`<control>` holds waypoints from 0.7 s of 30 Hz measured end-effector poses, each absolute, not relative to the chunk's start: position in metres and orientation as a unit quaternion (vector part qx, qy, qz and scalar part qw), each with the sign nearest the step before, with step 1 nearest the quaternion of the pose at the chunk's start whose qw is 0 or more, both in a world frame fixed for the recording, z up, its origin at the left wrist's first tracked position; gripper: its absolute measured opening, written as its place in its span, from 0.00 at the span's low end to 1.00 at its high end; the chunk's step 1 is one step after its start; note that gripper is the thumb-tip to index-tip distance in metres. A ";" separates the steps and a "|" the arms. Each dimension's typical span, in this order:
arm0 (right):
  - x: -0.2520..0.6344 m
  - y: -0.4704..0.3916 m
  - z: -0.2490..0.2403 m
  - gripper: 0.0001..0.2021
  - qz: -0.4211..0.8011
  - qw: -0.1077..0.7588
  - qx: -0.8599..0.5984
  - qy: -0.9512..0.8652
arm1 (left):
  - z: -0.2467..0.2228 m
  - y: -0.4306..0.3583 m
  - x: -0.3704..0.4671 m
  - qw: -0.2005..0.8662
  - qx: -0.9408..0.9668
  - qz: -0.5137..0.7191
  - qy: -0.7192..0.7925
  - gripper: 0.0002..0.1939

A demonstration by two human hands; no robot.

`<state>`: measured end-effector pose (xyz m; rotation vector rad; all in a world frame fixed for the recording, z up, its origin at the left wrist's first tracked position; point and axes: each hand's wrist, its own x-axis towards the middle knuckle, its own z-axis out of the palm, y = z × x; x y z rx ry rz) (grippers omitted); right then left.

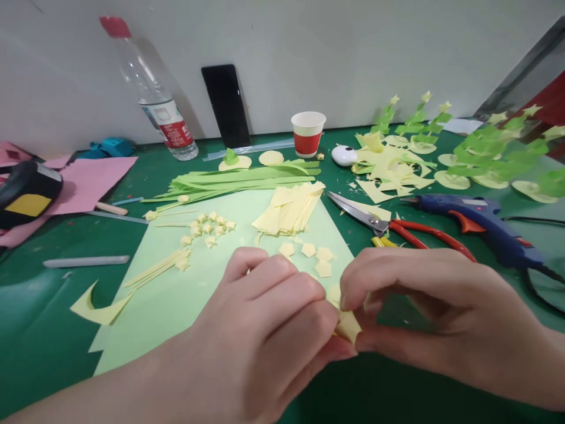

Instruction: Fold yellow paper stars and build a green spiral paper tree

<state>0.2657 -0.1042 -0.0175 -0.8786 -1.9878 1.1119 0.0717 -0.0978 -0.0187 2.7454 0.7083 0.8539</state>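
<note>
My left hand (273, 330) is curled closed, gripping a pale yellow folded paper star (349, 327) at its fingertips. From the other side my right hand (432, 306) pinches the same star between thumb and fingers; part of it is hidden by the fingers. Just beyond the hands, several flat folded pentagons (323, 269) lie on a light green paper sheet (163, 300). Farther up the sheet is a pile of yellow paper strips (286, 209). To its left sit several small puffed paper stars (207, 224), and below those, thin yellow strips (154, 270).
Red-handled scissors (375, 222) and a blue glue gun (477, 227) with its cable lie right. Behind are green strips (238, 179), paper scraps (392, 168), a paper cup (308, 140), phone (226, 106), bottle (174, 126) and paper plants (498, 153). Pink paper (95, 182) lies left.
</note>
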 end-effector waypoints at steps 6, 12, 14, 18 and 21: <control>0.267 -0.106 -0.016 0.04 0.388 0.346 -0.325 -0.790 | -0.020 -0.098 0.071 0.080 0.926 0.289 0.229 0.11; 0.266 -0.109 -0.012 0.05 0.340 0.348 -0.319 -0.813 | -0.014 -0.098 0.073 0.048 0.935 0.278 0.213 0.13; 0.264 -0.111 -0.014 0.05 0.318 0.347 -0.317 -0.823 | -0.015 -0.100 0.074 0.039 0.937 0.288 0.193 0.15; 0.262 -0.113 -0.021 0.04 0.306 0.340 -0.328 -0.826 | -0.022 -0.101 0.074 0.034 0.940 0.282 0.187 0.16; 0.263 -0.112 -0.022 0.04 0.302 0.337 -0.344 -0.823 | -0.028 -0.097 0.071 0.044 0.935 0.302 0.180 0.14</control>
